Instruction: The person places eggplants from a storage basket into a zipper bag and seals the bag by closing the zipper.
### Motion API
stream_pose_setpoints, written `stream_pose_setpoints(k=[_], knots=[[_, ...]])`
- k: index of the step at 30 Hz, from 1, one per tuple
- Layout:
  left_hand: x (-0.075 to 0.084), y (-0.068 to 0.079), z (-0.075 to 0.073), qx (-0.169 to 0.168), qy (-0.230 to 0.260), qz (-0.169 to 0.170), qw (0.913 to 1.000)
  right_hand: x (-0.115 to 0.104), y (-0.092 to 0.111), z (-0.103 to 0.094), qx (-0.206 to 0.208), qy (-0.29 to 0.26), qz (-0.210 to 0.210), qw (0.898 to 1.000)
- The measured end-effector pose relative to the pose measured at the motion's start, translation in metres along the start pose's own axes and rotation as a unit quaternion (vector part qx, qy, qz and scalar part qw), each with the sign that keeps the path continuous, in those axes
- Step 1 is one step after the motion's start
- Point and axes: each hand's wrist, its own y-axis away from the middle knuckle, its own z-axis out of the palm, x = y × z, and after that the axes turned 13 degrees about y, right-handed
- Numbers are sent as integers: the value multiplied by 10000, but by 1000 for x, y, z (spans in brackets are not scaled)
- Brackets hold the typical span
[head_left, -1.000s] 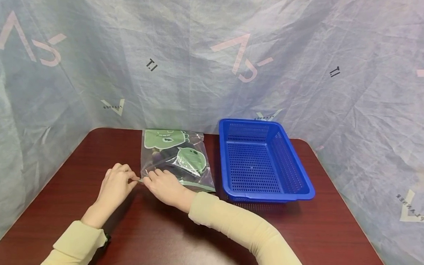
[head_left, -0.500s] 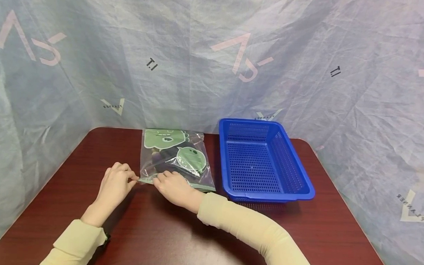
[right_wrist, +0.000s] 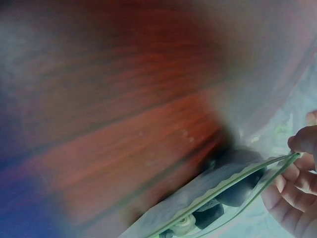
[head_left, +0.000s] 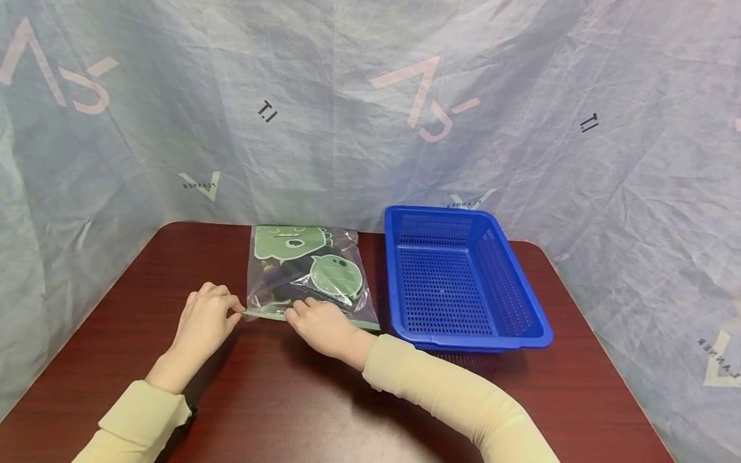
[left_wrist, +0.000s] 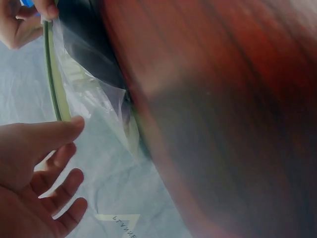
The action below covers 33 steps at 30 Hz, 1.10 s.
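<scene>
A clear zip bag [head_left: 337, 277] with green cartoon prints lies flat at the table's back, its green zip strip [head_left: 266, 316] towards me. Dark items [right_wrist: 210, 214] and something purplish show inside; their kind is unclear. My left hand [head_left: 204, 322] pinches the strip's left end between thumb and index finger, the other fingers loosely bent in the left wrist view. Farther right along the strip, my right hand [head_left: 323, 326] pinches it between thumb and fingers. In the right wrist view the strip's two green lines part beyond the right hand [right_wrist: 299, 173], leaving the mouth gaping there.
A blue perforated plastic basket [head_left: 443, 295] stands just right of the bag. Both rest on a dark red wood-grain table [head_left: 266, 418]. A grey printed cloth [head_left: 324, 155] hangs behind and at both sides.
My right hand has slid rightward along the zip strip, away from the left hand, exposing more of the strip between them. The left hand stays at the bag's corner; the basket has not moved.
</scene>
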Motion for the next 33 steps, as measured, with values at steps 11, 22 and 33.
stream_pose_setpoints(k=[11,22,33], knots=[[30,-2,12,-446,-66,713,9964,-2,2,-2,-87,-228,23,9997],[43,-6,21,-290,156,1153,9928,-7,0,-3,38,-203,197,9996],[35,-7,17,-471,38,860,9952,-8,4,-2,-146,-175,92,9997]])
